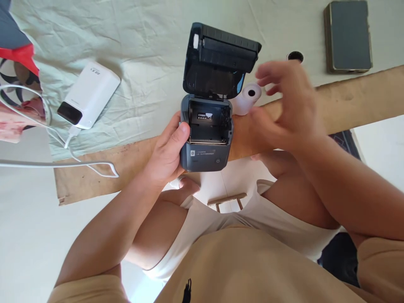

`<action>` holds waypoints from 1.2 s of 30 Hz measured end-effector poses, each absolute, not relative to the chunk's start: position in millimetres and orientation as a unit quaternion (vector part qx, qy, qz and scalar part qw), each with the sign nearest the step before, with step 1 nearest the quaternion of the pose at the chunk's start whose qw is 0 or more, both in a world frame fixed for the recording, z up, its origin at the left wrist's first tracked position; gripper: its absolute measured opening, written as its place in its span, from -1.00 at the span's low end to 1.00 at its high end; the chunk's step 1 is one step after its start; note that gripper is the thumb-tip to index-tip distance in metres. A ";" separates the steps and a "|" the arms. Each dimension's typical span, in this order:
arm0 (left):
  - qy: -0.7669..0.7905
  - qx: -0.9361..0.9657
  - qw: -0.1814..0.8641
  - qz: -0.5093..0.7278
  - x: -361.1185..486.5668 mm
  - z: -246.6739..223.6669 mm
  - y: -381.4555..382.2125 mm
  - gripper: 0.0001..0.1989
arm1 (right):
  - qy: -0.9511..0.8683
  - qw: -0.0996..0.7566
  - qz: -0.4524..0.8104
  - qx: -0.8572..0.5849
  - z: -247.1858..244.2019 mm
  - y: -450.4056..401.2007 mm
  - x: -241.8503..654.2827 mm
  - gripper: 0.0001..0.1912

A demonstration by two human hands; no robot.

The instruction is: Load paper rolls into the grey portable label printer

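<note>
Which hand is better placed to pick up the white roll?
Probably the right hand: it looks empty and is close to the white roll, while the left hand grips the open printer.

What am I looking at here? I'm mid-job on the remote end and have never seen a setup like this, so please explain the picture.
There is no robot: these are a person's own bare hands, seen in one picture from a camera on their head, looking forward and down.

The left hand holds a dark device, apparently a small printer, its lid open and its bay showing. The right hand, blurred by motion, is raised near a white roll, with nothing visible in its grasp.

On the pale green cloth lie a white power bank with a white cable plugged in, left, and a dark boxy item, far right. A wooden strip runs along the near edge.
</note>
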State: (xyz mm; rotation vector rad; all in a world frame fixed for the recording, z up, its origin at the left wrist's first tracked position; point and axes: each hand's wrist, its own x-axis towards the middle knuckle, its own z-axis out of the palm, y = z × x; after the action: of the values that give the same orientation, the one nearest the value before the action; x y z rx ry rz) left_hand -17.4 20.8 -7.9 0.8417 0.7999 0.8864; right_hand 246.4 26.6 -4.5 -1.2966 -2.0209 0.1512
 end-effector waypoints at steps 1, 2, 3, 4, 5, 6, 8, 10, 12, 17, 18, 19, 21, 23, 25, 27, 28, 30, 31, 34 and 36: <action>0.369 0.381 0.744 0.406 -17.0 -8.3 20.7 -0.53 | -0.782 0.343 0.069 -0.516 -10.7 27.8 241.2 -0.45; 0.370 0.379 0.744 0.408 -16.7 -8.9 20.6 -0.56 | -0.779 0.321 0.081 -0.533 -17.1 30.1 237.6 -0.41; 0.372 0.378 0.743 0.410 -16.6 -9.6 20.4 -0.58 | -0.776 0.307 0.088 -0.544 -22.9 32.9 235.6 -0.38; 0.368 0.379 0.742 0.413 -16.7 -10.4 20.3 -0.61 | -0.772 0.299 0.096 -0.553 -27.6 35.5 235.0 -0.35; 0.361 0.383 0.742 0.415 -16.9 -11.1 20.1 -0.62 | -0.770 0.291 0.108 -0.557 -30.8 37.6 235.4 -0.31; 0.354 0.387 0.742 0.417 -17.4 -11.9 20.1 -0.63 | -0.771 0.290 0.119 -0.555 -32.3 38.9 236.3 -0.27; 0.342 0.393 0.745 0.417 -18.7 -13.0 20.2 -0.65 | -0.779 0.288 0.138 -0.539 -31.5 38.9 238.0 -0.25; 0.332 0.393 0.750 0.416 -20.1 -13.5 20.3 -0.64 | -0.792 0.295 0.137 -0.516 -28.6 37.1 238.5 -0.36; 0.328 0.389 0.755 0.414 -20.8 -13.2 20.4 -0.63 | -0.798 0.308 0.119 -0.504 -26.7 35.8 238.0 -0.57; 0.333 0.379 0.758 0.414 -19.5 -9.9 19.7 -0.63 | -0.777 0.324 0.134 -0.522 -27.2 35.2 241.2 -0.56; 0.335 0.382 0.757 0.411 -19.2 -9.5 19.6 -0.62 | -0.776 0.321 0.142 -0.524 -27.4 34.8 242.3 -0.49; 0.337 0.386 0.754 0.410 -19.0 -9.4 19.6 -0.61 | -0.778 0.318 0.139 -0.523 -27.6 34.2 243.1 -0.45; 0.338 0.392 0.751 0.410 -19.0 -10.2 20.0 -0.59 | -0.785 0.320 0.105 -0.520 -28.0 32.9 243.7 -0.49; 0.337 0.390 0.750 0.414 -19.5 -12.0 20.7 -0.59 | -0.786 0.330 0.062 -0.519 -28.5 31.8 243.6 -0.58; 0.335 0.391 0.751 0.413 -20.2 -13.7 21.0 -0.59 | -0.783 0.336 0.076 -0.517 -28.8 30.9 244.0 -0.54; 0.340 0.396 0.749 0.408 -20.1 -14.0 20.0 -0.59 | -0.783 0.341 0.139 -0.500 -28.3 29.8 245.0 -0.43; 0.343 0.398 0.747 0.407 -19.6 -13.5 18.7 -0.59 | -0.787 0.337 0.166 -0.489 -27.7 29.2 245.5 -0.37; 0.355 0.401 0.732 0.421 -17.7 -11.3 14.5 -0.59 | -0.801 0.324 0.176 -0.472 -26.4 28.1 245.4 -0.35; 0.363 0.403 0.721 0.432 -16.4 -9.7 11.7 -0.59 | -0.807 0.318 0.159 -0.471 -26.0 27.8 244.8 -0.38; 0.392 0.412 0.692 0.444 -12.3 -4.8 3.3 -0.56 | -0.808 0.319 0.110 -0.482 -26.3 28.5 242.3 -0.51; 0.406 0.419 0.685 0.437 -10.6 -2.5 -0.1 -0.54 | -0.802 0.323 0.102 -0.491 -25.3 29.0 241.8 -0.54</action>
State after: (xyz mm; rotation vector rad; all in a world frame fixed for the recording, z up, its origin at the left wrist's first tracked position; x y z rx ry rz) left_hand -10.6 -0.1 -2.5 0.9382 0.9088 0.9789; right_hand 241.8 29.0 -25.3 -1.2897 -2.1063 0.2679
